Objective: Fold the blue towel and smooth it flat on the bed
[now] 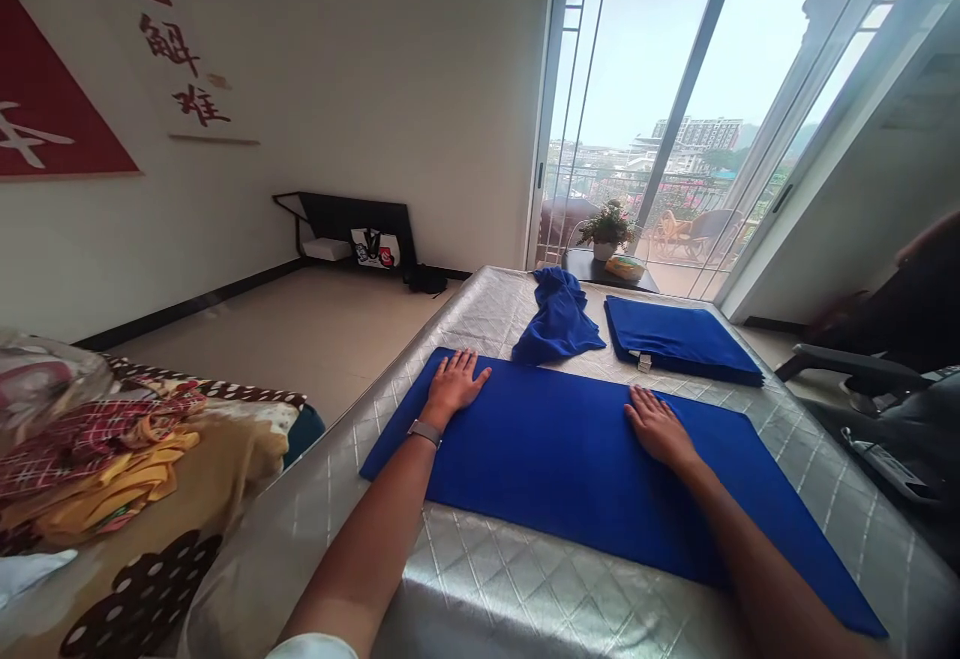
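Note:
A large blue cloth [555, 459] lies spread flat on a silver quilted mattress [480, 589]. My left hand [455, 382] rests flat on the cloth's far left corner, fingers stretched out; a watch sits on that wrist. My right hand [656, 426] lies flat on the cloth near its far edge, right of centre, fingers together and extended. Neither hand holds anything. Just beyond the cloth lies a crumpled blue towel [559, 319], and to its right a neatly folded blue stack [679, 341].
A heap of patterned fabrics [97, 459] sits on a surface at the left. At the right edge stands a dark chair [885, 409]. Past the mattress, a small table bears a potted plant [606, 231] by sliding glass doors [675, 109]. Tiled floor [315, 329] lies to the left.

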Demonstrator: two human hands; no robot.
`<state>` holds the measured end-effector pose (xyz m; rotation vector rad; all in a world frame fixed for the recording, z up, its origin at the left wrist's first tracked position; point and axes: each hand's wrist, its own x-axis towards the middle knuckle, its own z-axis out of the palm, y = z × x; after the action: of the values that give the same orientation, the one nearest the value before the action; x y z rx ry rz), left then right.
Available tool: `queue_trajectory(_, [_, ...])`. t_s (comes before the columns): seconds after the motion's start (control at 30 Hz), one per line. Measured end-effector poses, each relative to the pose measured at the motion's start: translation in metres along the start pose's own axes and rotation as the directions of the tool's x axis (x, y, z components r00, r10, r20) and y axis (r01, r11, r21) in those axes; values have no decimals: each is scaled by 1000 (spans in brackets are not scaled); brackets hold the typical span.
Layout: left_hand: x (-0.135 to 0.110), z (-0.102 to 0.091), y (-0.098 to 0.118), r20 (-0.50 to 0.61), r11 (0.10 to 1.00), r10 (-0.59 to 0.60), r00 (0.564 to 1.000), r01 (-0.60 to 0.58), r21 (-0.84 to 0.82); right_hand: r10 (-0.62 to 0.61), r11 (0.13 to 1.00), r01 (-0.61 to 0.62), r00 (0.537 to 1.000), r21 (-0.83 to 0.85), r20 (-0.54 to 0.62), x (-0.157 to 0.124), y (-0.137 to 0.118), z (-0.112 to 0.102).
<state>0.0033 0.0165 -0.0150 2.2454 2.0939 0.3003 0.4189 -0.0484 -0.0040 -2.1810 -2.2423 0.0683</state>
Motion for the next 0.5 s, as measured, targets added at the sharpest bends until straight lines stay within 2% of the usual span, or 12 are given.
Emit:
queue_trajectory(0.13, [0,0,-1,6,1000,7,1000,-7,5,185,983,-186,982,-14,-44,-14,90,4])
queue_trajectory(0.23, [1,-1,-3,32,1000,12,999,-13,17,300,954,-299,953,18,-55,-22,130,5])
queue_trajectory(0.33, [2,-5,-12,70,999,5,998,-8,36,344,939,-342,937,44,-51,-26,141,4])
queue_trajectory(0.5, [3,-13,-40,60,991,-132,989,130,45,347,937,-345,937,46,-42,-28,133,-2])
